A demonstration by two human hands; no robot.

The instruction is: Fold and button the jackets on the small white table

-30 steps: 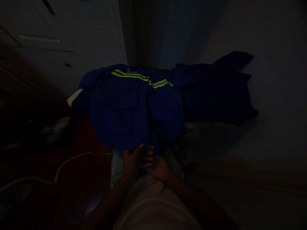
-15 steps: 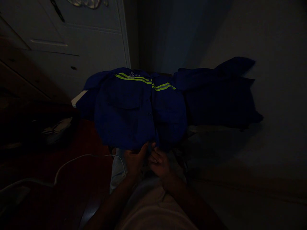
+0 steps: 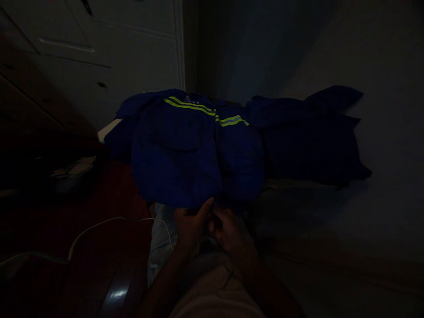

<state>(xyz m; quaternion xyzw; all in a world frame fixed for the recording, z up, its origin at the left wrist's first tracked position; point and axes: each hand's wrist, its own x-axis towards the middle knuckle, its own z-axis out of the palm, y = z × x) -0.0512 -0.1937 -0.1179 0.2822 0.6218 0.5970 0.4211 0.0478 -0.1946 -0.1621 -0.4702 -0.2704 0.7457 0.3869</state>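
A dark blue work jacket (image 3: 172, 163) lies front up across a narrow support, with yellow-green stripes (image 3: 190, 105) over the chest. A button (image 3: 213, 158) shows on its front edge. At the jacket's near hem, my left hand (image 3: 190, 225) is closed, thumb pressed on the cloth where the two front halves meet. Beside it my right hand (image 3: 227, 227) has its fingers curled in at the same edge. What lies between the fingertips is hidden, and the light is very dim.
More dark blue cloth (image 3: 311, 141) stretches to the right beside the wall (image 3: 391, 145). White cabinet doors (image 3: 139, 57) stand behind on the left. A white cable (image 3: 96, 223) runs over the reddish floor to my lap. Dark items lie at the left.
The view has shifted slightly, so the jacket sits a little further right. My right hand has turned and drawn closer to the left thumb; both hands stay at the hem.
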